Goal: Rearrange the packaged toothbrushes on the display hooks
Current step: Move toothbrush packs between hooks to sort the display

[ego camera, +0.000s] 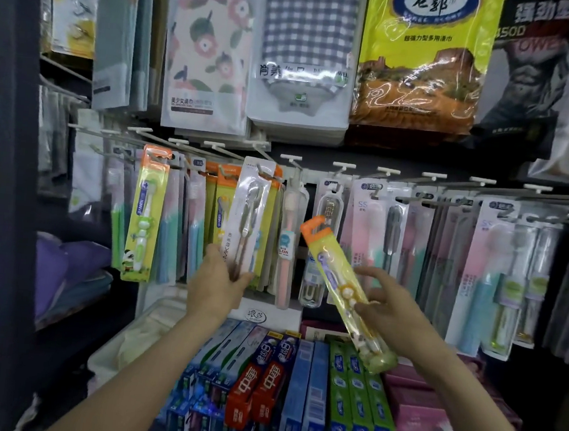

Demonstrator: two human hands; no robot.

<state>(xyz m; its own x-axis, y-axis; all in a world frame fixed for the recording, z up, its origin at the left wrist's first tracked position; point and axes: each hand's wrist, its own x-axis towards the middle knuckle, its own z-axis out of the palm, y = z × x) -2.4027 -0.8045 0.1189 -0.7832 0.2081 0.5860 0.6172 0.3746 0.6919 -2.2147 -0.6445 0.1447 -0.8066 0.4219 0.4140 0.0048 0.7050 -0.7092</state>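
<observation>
In a shop aisle, before hooks (291, 158) above stacked toothpaste boxes (272, 382), the left hand (217, 283) grips a white toothbrush pack (246, 219) hanging near-upright — the right hand (387, 305) pinches a yellow toothbrush pack (336, 278), unhooked, orange tab up-left.

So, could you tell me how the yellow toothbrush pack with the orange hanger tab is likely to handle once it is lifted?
The yellow toothbrush pack probably stays stiff: held by the right hand near its middle, it juts out without drooping. It looks light. Its glossy plastic may be slippery.
</observation>
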